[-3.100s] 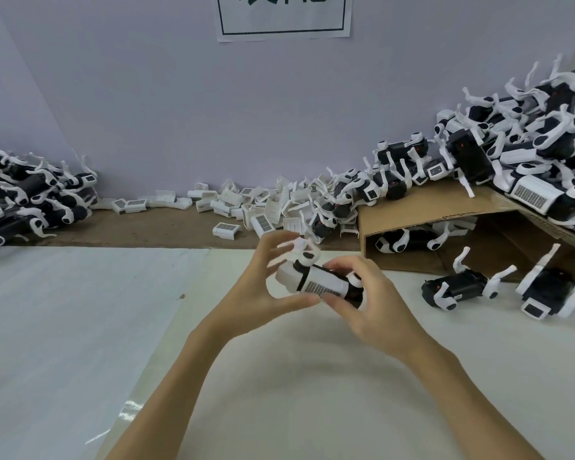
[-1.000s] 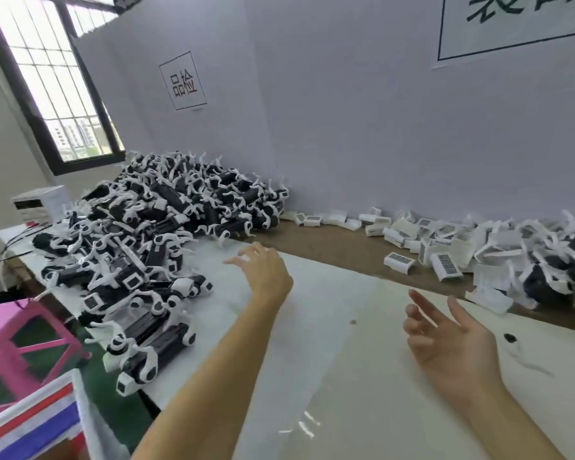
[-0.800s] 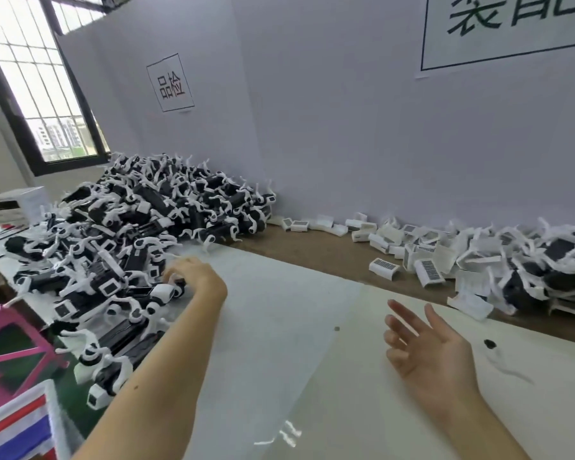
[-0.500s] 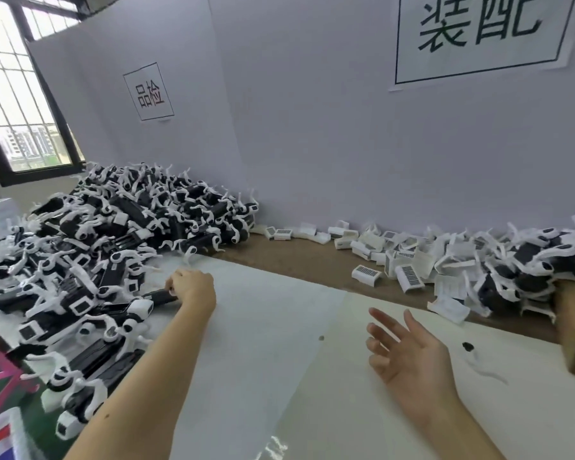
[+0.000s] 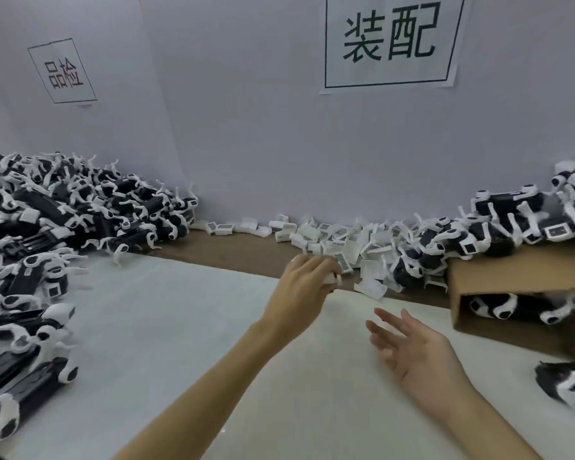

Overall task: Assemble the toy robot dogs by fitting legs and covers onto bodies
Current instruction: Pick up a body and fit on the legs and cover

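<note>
Broadly, stock was sorted by stage: a pile of finished dogs (image 5: 63, 220) lay at the far left, loose white covers (image 5: 332, 240) were strewn along the wall within arm's reach, and unfinished bodies (image 5: 498, 220) sat heaped on the cardboard box (image 5: 512, 270) at right. The left hand (image 5: 304, 287) was at the near edge of the covers, fingers curled round a small white piece (image 5: 330, 279), probably a cover; its heading and long axis could not be read. The right hand (image 5: 412, 346) hovered palm-up, fingers relaxed and holding nothing, seemingly ready to receive.
</note>
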Available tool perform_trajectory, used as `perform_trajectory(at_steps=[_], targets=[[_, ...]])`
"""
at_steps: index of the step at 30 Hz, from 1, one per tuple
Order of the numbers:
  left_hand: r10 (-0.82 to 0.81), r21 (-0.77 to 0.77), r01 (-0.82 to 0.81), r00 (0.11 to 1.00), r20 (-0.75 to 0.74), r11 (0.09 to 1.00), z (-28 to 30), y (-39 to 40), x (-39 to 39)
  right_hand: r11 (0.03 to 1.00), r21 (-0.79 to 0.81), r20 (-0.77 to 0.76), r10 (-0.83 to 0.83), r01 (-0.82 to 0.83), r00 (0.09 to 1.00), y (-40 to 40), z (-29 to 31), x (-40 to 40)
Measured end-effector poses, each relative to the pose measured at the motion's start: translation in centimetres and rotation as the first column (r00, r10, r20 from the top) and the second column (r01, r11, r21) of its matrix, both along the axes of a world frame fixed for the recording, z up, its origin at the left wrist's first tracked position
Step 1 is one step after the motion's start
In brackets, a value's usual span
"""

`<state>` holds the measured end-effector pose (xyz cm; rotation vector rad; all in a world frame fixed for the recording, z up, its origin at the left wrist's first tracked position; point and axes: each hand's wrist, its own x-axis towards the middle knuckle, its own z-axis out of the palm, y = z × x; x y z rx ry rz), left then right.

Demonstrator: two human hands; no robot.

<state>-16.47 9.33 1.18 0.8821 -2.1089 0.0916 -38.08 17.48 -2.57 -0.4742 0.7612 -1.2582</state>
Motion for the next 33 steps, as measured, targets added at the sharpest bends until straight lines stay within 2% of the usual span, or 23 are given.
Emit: perform_trajectory(at_steps=[2, 4, 6, 9, 11, 14, 16, 17, 22, 26, 28, 31, 33], targets=[[-0.132, 0.053, 0.148, 0.964, -0.229, 0.988, -0.6, 3.0, -3.8, 0.999, 0.015, 0.006, -0.038, 0.038, 0.999, 1.1, 0.0, -1.8], [-0.2, 0.149, 0.297, 0.865, -0.461, 0.943, -0.9, 5.4, -6.5, 0.996, 0.012, 0.03, -0.087, 0.086, 0.996, 2.3, 0.3, -3.4], [-0.222, 0.235, 0.434, 0.77, -0.598, 0.87, -1.5, 6.9, -8.0, 0.991, -0.004, 0.022, -0.134, 0.134, 0.991, 3.5, 0.7, -4.7], [-0.2, 0.36, 0.574, 0.692, -0.694, 0.735, -2.7, 7.5, -8.0, 0.98, -0.046, -0.104, -0.198, 0.194, 0.975, 4.9, 0.9, -5.7], [-0.15, 0.427, 0.61, 0.672, -0.726, 0.668, -3.7, 7.1, -7.1, 0.976, -0.086, -0.191, -0.214, 0.201, 0.958, 5.4, 0.8, -5.7], [0.075, 0.569, 0.618, 0.639, -0.765, 0.542, -4.3, 6.7, -6.5, 0.959, -0.172, -0.26, -0.264, 0.224, 0.929, 5.5, 0.8, -5.0], [0.169, 0.587, 0.638, 0.593, -0.787, 0.498, -4.4, 6.5, -6.5, 0.943, -0.232, -0.282, -0.3, 0.238, 0.911, 5.3, 1.0, -4.5], [0.17, 0.589, 0.637, 0.595, -0.786, 0.496, -4.3, 6.5, -6.6, 0.937, -0.255, -0.289, -0.308, 0.237, 0.906, 5.3, 1.1, -4.4], [0.089, 0.732, 0.534, 0.779, -0.62, 0.424, -3.9, 7.0, -7.0, 0.918, -0.296, -0.285, -0.348, 0.264, 0.893, 5.6, 1.4, -4.4], [0.052, 0.754, 0.506, 0.816, -0.576, 0.418, -3.4, 7.2, -7.0, 0.91, -0.298, -0.297, -0.374, 0.287, 0.879, 5.5, 1.8, -4.6], [0.053, 0.727, 0.514, 0.8, -0.598, 0.455, -3.1, 7.1, -6.6, 0.942, -0.251, -0.299, -0.296, 0.224, 0.907, 5.7, 2.0, -4.8], [-0.025, 0.67, 0.48, 0.822, -0.568, 0.567, -2.4, 6.7, -5.4, 0.997, -0.077, -0.23, -0.04, 0.023, 0.972, 6.2, 2.6, -5.7], [-0.12, 0.663, 0.496, 0.841, -0.527, 0.56, -2.2, 6.4, -4.6, 1.0, -0.016, -0.173, 0.016, -0.019, 0.985, 6.3, 2.6, -5.9]])
